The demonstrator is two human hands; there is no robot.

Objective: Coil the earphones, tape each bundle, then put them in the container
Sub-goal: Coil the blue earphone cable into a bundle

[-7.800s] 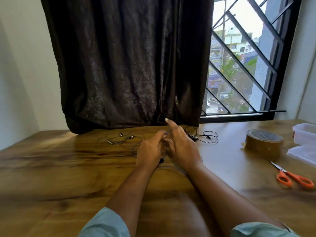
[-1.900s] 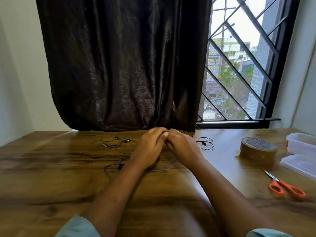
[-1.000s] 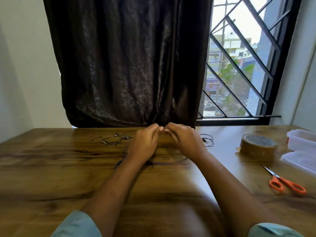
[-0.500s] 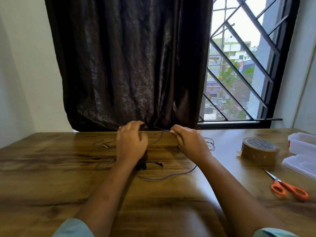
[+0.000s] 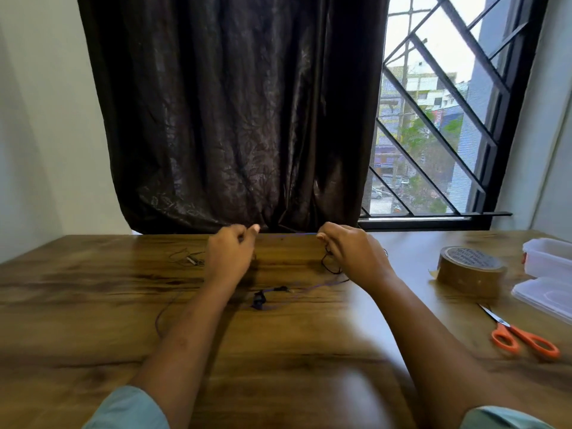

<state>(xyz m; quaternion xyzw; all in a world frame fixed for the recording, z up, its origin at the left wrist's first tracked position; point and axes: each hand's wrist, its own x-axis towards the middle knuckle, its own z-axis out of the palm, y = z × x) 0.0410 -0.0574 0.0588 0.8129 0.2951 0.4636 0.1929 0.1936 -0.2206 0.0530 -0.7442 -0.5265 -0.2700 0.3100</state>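
Hands are wider apart than a moment ago; left hand and right hand each pinch the earphone cable, its taut stretch running level between them at mid-frame

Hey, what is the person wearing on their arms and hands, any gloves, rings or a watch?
Both the left hand and the right hand are bare: no gloves, no ring or watch in sight. The forearms are uncovered. Pale blue-green fabric sleeves, the left sleeve and the right sleeve, end near the elbows.
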